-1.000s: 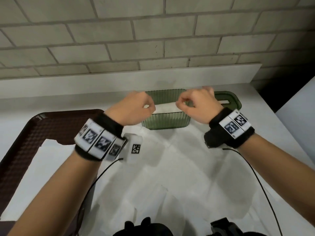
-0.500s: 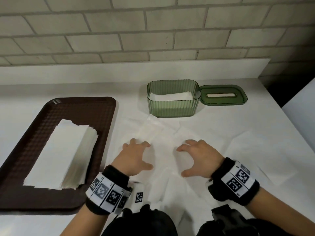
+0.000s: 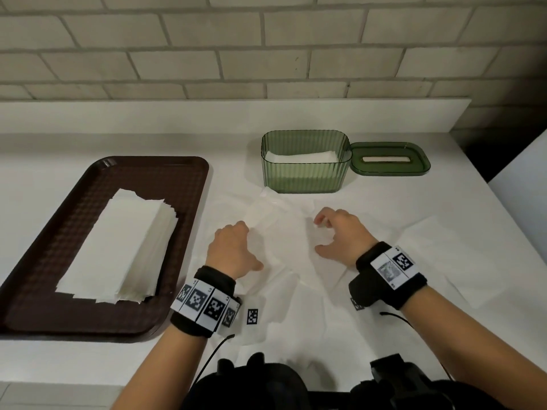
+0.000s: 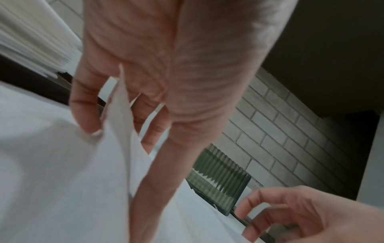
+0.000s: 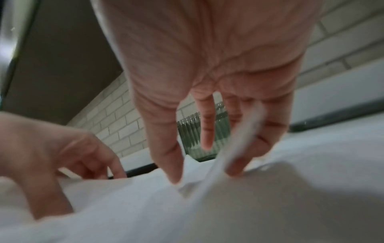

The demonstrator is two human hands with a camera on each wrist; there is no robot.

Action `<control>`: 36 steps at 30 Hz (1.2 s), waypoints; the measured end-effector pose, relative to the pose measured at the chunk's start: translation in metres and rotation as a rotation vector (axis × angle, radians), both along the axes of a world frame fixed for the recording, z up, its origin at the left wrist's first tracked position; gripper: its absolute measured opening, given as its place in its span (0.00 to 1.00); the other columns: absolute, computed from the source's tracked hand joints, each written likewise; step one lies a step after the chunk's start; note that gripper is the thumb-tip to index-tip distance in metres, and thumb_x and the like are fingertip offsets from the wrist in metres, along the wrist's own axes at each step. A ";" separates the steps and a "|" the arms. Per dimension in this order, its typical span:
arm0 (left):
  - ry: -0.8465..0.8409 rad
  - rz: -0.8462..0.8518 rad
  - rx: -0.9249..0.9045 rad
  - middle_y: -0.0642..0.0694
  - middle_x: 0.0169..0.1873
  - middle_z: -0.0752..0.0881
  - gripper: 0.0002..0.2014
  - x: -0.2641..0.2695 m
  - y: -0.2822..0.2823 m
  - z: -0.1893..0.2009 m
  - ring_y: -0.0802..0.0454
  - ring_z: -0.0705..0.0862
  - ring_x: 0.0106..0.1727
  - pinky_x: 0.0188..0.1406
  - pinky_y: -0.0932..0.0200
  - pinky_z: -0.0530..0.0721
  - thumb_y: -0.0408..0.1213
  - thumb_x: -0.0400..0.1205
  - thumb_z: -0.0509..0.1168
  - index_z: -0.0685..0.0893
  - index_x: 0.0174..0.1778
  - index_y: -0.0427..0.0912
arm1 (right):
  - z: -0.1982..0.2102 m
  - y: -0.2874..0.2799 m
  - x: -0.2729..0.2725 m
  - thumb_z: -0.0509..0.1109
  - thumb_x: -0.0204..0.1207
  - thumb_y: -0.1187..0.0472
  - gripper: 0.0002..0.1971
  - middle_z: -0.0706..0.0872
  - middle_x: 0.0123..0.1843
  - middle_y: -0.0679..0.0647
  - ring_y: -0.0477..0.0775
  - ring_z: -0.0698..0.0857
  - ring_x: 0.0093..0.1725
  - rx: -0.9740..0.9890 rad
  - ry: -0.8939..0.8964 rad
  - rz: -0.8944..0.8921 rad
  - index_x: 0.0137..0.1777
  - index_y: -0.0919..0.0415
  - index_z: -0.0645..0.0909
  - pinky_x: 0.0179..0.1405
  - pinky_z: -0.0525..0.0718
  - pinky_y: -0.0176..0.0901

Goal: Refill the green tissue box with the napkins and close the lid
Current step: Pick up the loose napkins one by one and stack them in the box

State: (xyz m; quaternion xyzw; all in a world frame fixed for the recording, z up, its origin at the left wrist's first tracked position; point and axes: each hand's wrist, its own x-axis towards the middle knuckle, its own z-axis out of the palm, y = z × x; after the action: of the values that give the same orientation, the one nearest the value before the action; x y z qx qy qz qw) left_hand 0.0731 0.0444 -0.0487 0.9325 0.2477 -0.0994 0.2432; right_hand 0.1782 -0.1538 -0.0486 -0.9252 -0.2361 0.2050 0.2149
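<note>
Risk here sits in the thin loose napkins [image 3: 284, 232] spread on the desk [image 3: 444, 208] in front of the green tissue box [image 3: 306, 173]. I see my left hand [image 3: 232, 250] with fingers curled down, pinching up a fold of one sheet, and my right hand [image 3: 340, 235] clawed the same way, thumb and fingertips nipping a raised ridge of paper. Both grips catch only an edge, so I judge a sheet could tear, or crumple and then sit badly on the napkins already inside the box. Lifting could also drag neighbouring sheets off the desk. The lid [image 3: 389, 158] lies open beside the box; the neat stack [image 3: 124, 247] waits on the brown tray [image 3: 59, 208].
</note>
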 end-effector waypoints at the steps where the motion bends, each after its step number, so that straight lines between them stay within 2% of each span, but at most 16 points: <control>1: -0.022 0.009 -0.019 0.43 0.59 0.82 0.32 -0.001 0.000 0.000 0.43 0.79 0.62 0.62 0.45 0.80 0.41 0.67 0.81 0.77 0.64 0.41 | 0.001 0.002 -0.001 0.80 0.66 0.57 0.28 0.77 0.55 0.52 0.53 0.78 0.54 0.043 0.040 -0.015 0.65 0.52 0.73 0.52 0.77 0.42; 3: -0.077 0.020 -0.011 0.46 0.53 0.84 0.22 -0.001 0.001 -0.002 0.44 0.83 0.58 0.61 0.46 0.79 0.42 0.70 0.78 0.80 0.58 0.44 | 0.002 0.004 -0.004 0.82 0.65 0.57 0.33 0.77 0.54 0.52 0.51 0.77 0.53 0.098 0.102 -0.026 0.69 0.50 0.71 0.51 0.73 0.39; 5: -0.193 0.045 -0.033 0.48 0.42 0.85 0.11 -0.002 0.004 -0.002 0.46 0.85 0.50 0.49 0.53 0.81 0.43 0.74 0.75 0.83 0.47 0.45 | 0.001 0.005 -0.004 0.82 0.66 0.59 0.34 0.79 0.54 0.55 0.53 0.78 0.53 0.160 0.113 -0.054 0.70 0.49 0.71 0.50 0.72 0.38; 7: -0.298 0.086 -0.122 0.49 0.32 0.83 0.07 -0.003 0.010 -0.001 0.49 0.83 0.37 0.32 0.62 0.76 0.41 0.75 0.75 0.83 0.39 0.45 | 0.001 0.002 -0.004 0.82 0.66 0.61 0.32 0.81 0.54 0.56 0.55 0.80 0.54 0.241 0.096 -0.108 0.69 0.48 0.74 0.51 0.76 0.39; 9: -0.363 0.138 -0.236 0.48 0.28 0.84 0.08 -0.003 0.017 0.003 0.51 0.81 0.31 0.25 0.69 0.71 0.38 0.75 0.75 0.83 0.37 0.41 | 0.004 -0.003 0.000 0.82 0.66 0.61 0.28 0.82 0.50 0.56 0.55 0.81 0.53 0.332 0.073 -0.167 0.65 0.48 0.79 0.53 0.78 0.40; 11: -0.439 0.194 -0.348 0.46 0.30 0.85 0.09 -0.004 0.024 0.008 0.52 0.81 0.32 0.28 0.70 0.74 0.37 0.76 0.74 0.83 0.40 0.37 | 0.011 -0.011 0.005 0.81 0.67 0.63 0.22 0.84 0.45 0.54 0.54 0.83 0.50 0.453 0.033 -0.205 0.61 0.49 0.82 0.51 0.77 0.39; 12: -0.491 0.216 -0.404 0.46 0.31 0.85 0.08 -0.004 0.027 0.011 0.52 0.82 0.33 0.31 0.67 0.76 0.36 0.77 0.74 0.82 0.41 0.37 | 0.017 -0.016 0.007 0.80 0.68 0.65 0.21 0.85 0.44 0.53 0.53 0.84 0.48 0.535 0.019 -0.216 0.60 0.50 0.82 0.50 0.77 0.39; 16: -0.618 0.294 -0.704 0.47 0.35 0.88 0.06 -0.012 0.030 0.015 0.60 0.84 0.31 0.35 0.66 0.81 0.28 0.80 0.69 0.78 0.44 0.40 | 0.040 -0.029 0.003 0.75 0.72 0.74 0.22 0.88 0.45 0.54 0.49 0.86 0.43 0.909 0.099 -0.261 0.63 0.57 0.77 0.39 0.83 0.34; 17: -0.631 0.308 -0.791 0.47 0.34 0.89 0.07 -0.013 0.028 0.016 0.59 0.85 0.32 0.37 0.64 0.82 0.26 0.81 0.68 0.78 0.47 0.41 | 0.045 -0.030 0.001 0.73 0.73 0.76 0.23 0.88 0.47 0.56 0.49 0.87 0.44 0.994 0.124 -0.254 0.64 0.57 0.76 0.40 0.84 0.34; 19: -0.633 0.327 -0.929 0.50 0.35 0.91 0.11 -0.012 0.023 0.020 0.57 0.86 0.35 0.42 0.59 0.83 0.23 0.81 0.66 0.77 0.53 0.42 | 0.054 -0.030 -0.001 0.71 0.73 0.79 0.23 0.88 0.57 0.59 0.54 0.88 0.53 1.104 0.170 -0.208 0.63 0.55 0.78 0.48 0.87 0.43; 21: -0.632 0.307 -0.962 0.50 0.40 0.91 0.15 -0.009 0.017 0.024 0.56 0.87 0.38 0.44 0.62 0.83 0.21 0.81 0.65 0.76 0.58 0.43 | 0.058 -0.027 -0.002 0.70 0.74 0.79 0.21 0.86 0.64 0.56 0.61 0.85 0.64 1.143 0.176 -0.167 0.61 0.56 0.83 0.57 0.86 0.52; 24: -0.638 0.178 -0.783 0.45 0.45 0.91 0.19 -0.006 0.010 0.022 0.54 0.87 0.38 0.42 0.66 0.81 0.20 0.79 0.66 0.75 0.60 0.45 | 0.061 -0.023 -0.003 0.72 0.74 0.76 0.18 0.87 0.64 0.51 0.60 0.85 0.65 1.139 0.195 -0.195 0.58 0.57 0.87 0.61 0.86 0.54; 28: -0.430 -0.019 -0.479 0.46 0.44 0.89 0.19 -0.002 0.001 0.010 0.47 0.87 0.37 0.39 0.59 0.82 0.30 0.79 0.70 0.72 0.60 0.53 | 0.055 -0.029 -0.002 0.75 0.73 0.70 0.12 0.90 0.58 0.48 0.52 0.88 0.59 1.097 0.137 -0.302 0.52 0.55 0.89 0.55 0.88 0.44; 31: -0.370 -0.094 -0.260 0.49 0.51 0.84 0.17 -0.007 -0.014 0.000 0.49 0.83 0.49 0.48 0.56 0.82 0.45 0.79 0.70 0.73 0.61 0.53 | 0.046 -0.041 0.001 0.74 0.75 0.69 0.10 0.91 0.55 0.45 0.48 0.88 0.58 1.011 0.043 -0.367 0.48 0.52 0.90 0.54 0.85 0.37; 34: -0.453 -0.354 0.074 0.52 0.59 0.76 0.14 -0.012 -0.041 -0.003 0.52 0.75 0.60 0.56 0.53 0.76 0.54 0.78 0.68 0.81 0.55 0.53 | 0.039 -0.057 0.004 0.74 0.75 0.69 0.11 0.90 0.57 0.47 0.42 0.87 0.56 0.974 0.011 -0.439 0.48 0.50 0.90 0.52 0.84 0.31; 36: -0.320 -0.505 0.132 0.51 0.64 0.72 0.17 -0.012 -0.061 -0.004 0.51 0.72 0.65 0.60 0.54 0.73 0.56 0.77 0.68 0.81 0.57 0.52 | 0.036 -0.067 0.007 0.74 0.75 0.68 0.11 0.89 0.59 0.48 0.34 0.86 0.52 0.968 -0.027 -0.500 0.48 0.49 0.90 0.48 0.82 0.23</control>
State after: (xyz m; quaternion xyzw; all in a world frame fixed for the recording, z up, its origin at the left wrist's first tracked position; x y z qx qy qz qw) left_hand 0.0610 -0.0163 -0.0529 0.9822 -0.0277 0.0077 0.1857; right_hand 0.1855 -0.2207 -0.0122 -0.7511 -0.0789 0.0036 0.6555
